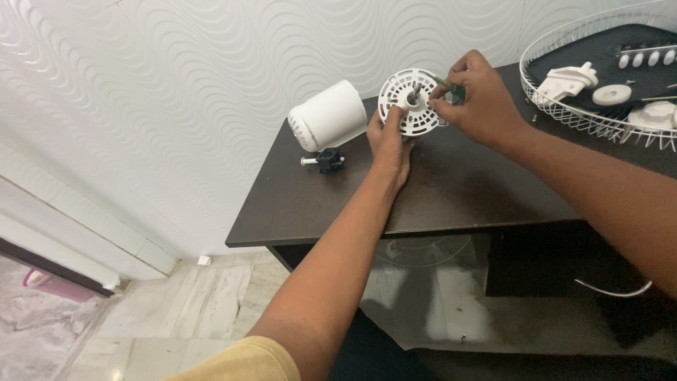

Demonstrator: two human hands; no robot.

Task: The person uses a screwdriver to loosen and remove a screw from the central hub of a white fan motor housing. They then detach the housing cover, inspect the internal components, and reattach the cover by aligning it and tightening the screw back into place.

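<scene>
A: Entry on the hands. The left hand (pixel 389 141) is curling its fingers closed on the lower rim of a round white slotted fan housing (pixel 411 101), propping it on edge on the dark table (pixel 437 190). The right hand (pixel 474 95) is pinching shut on a green-handled tool (pixel 451 87) against the housing's right side.

B: Surroundings?

A: The housing is standing near the table's back edge, close to the wall. A white cylindrical cover (pixel 328 115) is lying just left, a small black part (pixel 327 161) in front of it. A wire fan guard (pixel 599 70) holding white parts is sitting at the far right. Bare tabletop is lying open towards the front edge.
</scene>
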